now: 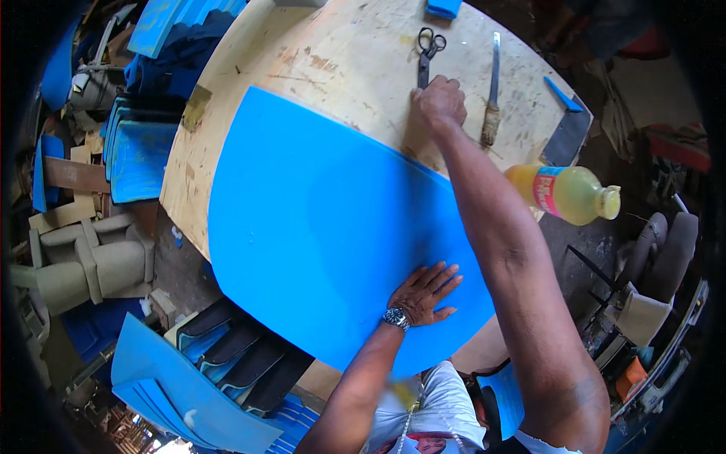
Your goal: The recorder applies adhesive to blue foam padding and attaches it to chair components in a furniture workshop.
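While the left hand (425,293) lies flat with fingers spread on the near part of a large blue foam sheet (318,227), nothing is gripped in it; a wristwatch (396,318) sits on that wrist. The sheet covers much of the wooden counter (333,53), its near edge hanging past the counter's rim toward the person; its far edge runs diagonally across the bare, stained wood. The right hand (439,102) reaches far over the sheet and rests knuckles-up on the counter at the sheet's far edge, fingers curled under; whether it grips anything I cannot tell. Just beyond that hand lie black-handled scissors (427,53), their blades pointing back toward the knuckles; beside them to the right lies a long brush (492,91) with a worn wooden handle. A yellow plastic bottle (563,193) with a red label lies on its side at the counter's right edge, close by the right forearm; a small blue foam wedge (561,94) rests farther off near a dark sheet. More blue foam pieces (140,155) are stacked beyond the counter on the left; grey moulded seat parts (91,265) stand below them.
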The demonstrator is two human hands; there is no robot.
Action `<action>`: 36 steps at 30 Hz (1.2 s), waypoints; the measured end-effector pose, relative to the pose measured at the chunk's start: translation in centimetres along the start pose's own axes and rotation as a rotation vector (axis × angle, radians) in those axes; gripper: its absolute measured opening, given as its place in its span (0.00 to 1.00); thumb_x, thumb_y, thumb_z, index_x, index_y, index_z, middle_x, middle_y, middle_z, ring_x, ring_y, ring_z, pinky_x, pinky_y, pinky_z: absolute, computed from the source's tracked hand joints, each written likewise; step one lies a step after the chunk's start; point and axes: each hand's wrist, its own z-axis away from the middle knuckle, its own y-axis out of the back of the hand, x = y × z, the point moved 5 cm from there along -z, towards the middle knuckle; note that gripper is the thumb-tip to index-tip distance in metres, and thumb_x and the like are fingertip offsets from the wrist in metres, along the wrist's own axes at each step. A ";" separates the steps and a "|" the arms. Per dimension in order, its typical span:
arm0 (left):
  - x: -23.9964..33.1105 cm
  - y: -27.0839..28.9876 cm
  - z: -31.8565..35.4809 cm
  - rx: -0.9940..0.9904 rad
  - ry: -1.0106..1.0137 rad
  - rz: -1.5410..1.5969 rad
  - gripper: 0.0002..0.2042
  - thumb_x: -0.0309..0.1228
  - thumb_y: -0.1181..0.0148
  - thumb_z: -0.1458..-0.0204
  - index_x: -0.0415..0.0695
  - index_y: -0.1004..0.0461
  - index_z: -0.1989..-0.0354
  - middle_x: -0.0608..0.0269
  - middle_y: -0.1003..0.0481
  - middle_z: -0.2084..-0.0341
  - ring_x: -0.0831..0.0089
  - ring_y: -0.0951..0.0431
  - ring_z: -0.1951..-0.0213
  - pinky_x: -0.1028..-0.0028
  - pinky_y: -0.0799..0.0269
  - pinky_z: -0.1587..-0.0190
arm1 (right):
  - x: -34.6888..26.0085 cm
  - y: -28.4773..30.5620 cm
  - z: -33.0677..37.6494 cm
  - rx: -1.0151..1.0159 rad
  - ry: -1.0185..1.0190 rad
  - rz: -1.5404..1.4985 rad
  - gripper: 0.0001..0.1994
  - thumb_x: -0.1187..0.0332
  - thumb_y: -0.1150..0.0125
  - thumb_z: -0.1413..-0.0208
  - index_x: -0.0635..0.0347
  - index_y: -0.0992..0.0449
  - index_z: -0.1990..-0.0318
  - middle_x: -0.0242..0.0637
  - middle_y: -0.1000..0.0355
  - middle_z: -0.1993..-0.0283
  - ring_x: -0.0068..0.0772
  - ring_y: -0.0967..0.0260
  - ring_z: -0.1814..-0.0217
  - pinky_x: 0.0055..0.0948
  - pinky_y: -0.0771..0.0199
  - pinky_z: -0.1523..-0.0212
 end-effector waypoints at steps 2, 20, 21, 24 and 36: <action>-0.2 0.1 0.5 0.012 -0.008 0.005 0.36 0.60 0.45 0.48 0.61 0.40 0.32 0.66 0.47 0.28 0.62 0.45 0.30 0.53 0.42 0.35 | 0.2 -0.6 -0.5 -0.029 -0.004 -0.032 0.24 0.60 0.42 0.44 0.65 0.32 0.44 0.50 0.36 0.41 0.52 0.36 0.37 0.44 0.32 0.39; 1.0 1.9 -0.1 0.122 -0.112 -0.336 0.40 0.59 0.44 0.49 0.50 0.40 0.31 0.56 0.48 0.28 0.53 0.45 0.30 0.48 0.57 0.31 | 22.7 5.2 46.6 -0.517 -0.222 -1.767 0.22 0.72 0.47 0.35 0.61 0.37 0.34 0.48 0.25 0.50 0.27 0.24 0.64 0.24 0.21 0.70; 1.4 2.0 -0.6 0.130 -0.139 -0.337 0.39 0.58 0.43 0.49 0.49 0.39 0.31 0.55 0.46 0.29 0.52 0.45 0.30 0.49 0.57 0.30 | 25.2 5.2 50.4 -0.423 -0.333 -1.776 0.23 0.73 0.48 0.35 0.60 0.38 0.33 0.51 0.25 0.49 0.27 0.23 0.64 0.25 0.20 0.69; 0.3 4.3 -0.3 0.043 -0.192 -0.117 0.32 0.46 0.40 0.46 0.43 0.35 0.36 0.51 0.38 0.34 0.50 0.42 0.31 0.53 0.51 0.31 | 31.8 4.3 60.4 -0.111 -0.482 -1.790 0.23 0.72 0.46 0.36 0.63 0.37 0.34 0.49 0.23 0.54 0.25 0.24 0.66 0.22 0.20 0.68; 20.5 -2.1 33.5 -0.885 -0.783 -0.126 0.25 0.29 0.41 0.48 0.46 0.33 0.39 0.57 0.30 0.44 0.61 0.33 0.38 0.55 0.43 0.34 | 29.8 -9.6 85.6 -0.381 -0.631 -2.275 0.20 0.62 0.47 0.34 0.65 0.32 0.41 0.35 0.25 0.64 0.20 0.27 0.72 0.23 0.24 0.70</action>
